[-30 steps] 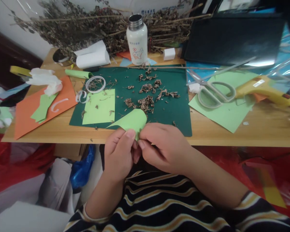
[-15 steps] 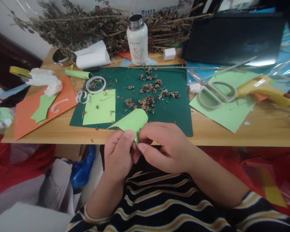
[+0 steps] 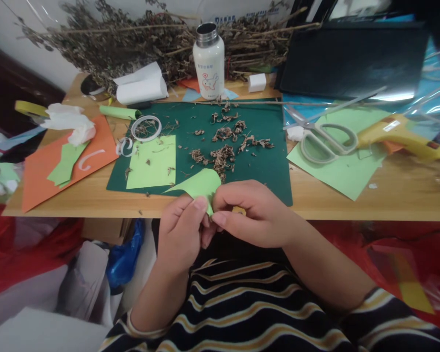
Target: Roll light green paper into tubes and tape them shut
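A sheet of light green paper (image 3: 201,183), curled over at the top, is held in front of the table edge. My left hand (image 3: 181,230) is closed on it, thumb on the near side. My right hand (image 3: 254,212) pinches the paper's lower right corner between thumb and forefinger; whether anything small is between those fingertips is hidden. Just beyond, crumbled dry leaves (image 3: 223,157) lie on the dark green cutting mat (image 3: 260,176). A flat green paper square (image 3: 150,171) with leaf bits on it rests at the mat's left.
White-handled scissors (image 3: 326,142) and a yellow glue gun (image 3: 403,137) lie on green paper at right. An open white bottle (image 3: 209,68) stands behind the mat. At left are a tape roll (image 3: 145,128) and orange paper (image 3: 69,164). Dried branches (image 3: 132,44) fill the back.
My right hand has shifted slightly up and away from me along the paper's corner. The paper's curl has tilted a little to the left, and my left hand keeps its grip.
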Demonstrator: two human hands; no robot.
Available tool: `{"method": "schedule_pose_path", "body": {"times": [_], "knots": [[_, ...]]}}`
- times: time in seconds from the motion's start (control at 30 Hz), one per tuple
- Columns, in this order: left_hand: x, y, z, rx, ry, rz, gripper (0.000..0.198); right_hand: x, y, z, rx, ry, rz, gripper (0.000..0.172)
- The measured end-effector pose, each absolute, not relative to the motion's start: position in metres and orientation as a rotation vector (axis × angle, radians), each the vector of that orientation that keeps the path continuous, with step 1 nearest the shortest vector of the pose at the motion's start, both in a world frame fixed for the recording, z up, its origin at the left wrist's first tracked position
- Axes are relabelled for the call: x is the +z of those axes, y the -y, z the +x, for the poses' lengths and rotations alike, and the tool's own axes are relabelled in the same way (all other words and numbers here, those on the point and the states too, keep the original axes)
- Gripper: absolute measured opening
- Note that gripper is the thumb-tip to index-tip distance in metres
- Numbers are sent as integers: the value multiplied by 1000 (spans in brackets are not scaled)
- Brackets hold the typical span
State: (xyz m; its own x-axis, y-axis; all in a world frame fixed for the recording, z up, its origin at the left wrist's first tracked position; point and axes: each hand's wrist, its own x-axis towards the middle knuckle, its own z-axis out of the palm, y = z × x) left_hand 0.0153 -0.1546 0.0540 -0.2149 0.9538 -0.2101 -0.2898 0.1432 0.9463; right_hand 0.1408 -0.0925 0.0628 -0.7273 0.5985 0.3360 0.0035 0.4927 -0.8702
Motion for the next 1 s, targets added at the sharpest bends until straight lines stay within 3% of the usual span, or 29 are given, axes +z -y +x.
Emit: {"method": "schedule_pose_path", "body": {"times": [0.7,0.87,1.0], "knots": [[57,155,18,1407,-1329,767,33,67,97,137,1045,2190,-634,17],[56,155,16,1415,-1369,769,33,68,103,134,846,2270,-734,18],[54,155,15,1423,-1474,818,35,69,113,130,497,2336,-844,19]]}}
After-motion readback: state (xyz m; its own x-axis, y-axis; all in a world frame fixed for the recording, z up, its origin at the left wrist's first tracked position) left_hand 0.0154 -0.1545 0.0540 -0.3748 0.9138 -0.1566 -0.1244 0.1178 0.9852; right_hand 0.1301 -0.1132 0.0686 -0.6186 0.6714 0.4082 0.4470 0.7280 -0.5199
